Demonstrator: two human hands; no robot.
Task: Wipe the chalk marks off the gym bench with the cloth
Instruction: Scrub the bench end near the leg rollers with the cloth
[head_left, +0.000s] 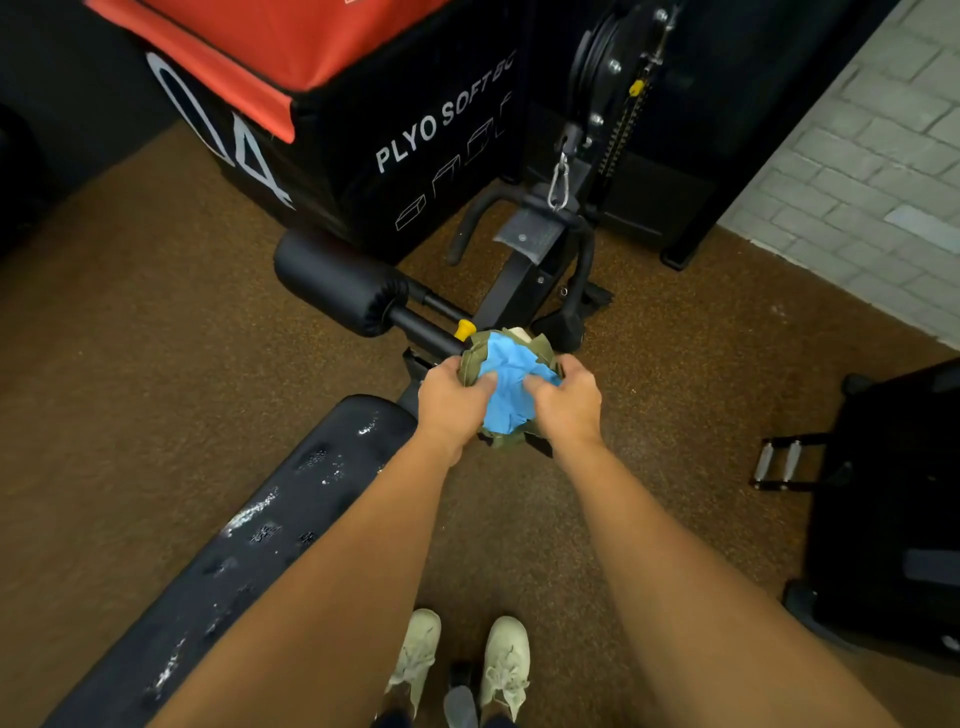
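A black padded gym bench runs from the lower left up toward the centre, with white chalk marks smeared along its top. Just past its far end, both hands hold a bundle in the air: a blue cloth sitting inside an olive-green pouch. My left hand grips the pouch's left side with its thumb on the blue cloth. My right hand grips the right side, thumb also pressing into the cloth.
A black and red plyo box stands behind the bench. A foam roller pad and the bench frame lie ahead, with a cable machine behind. A black bag sits right. My shoes stand on brown floor.
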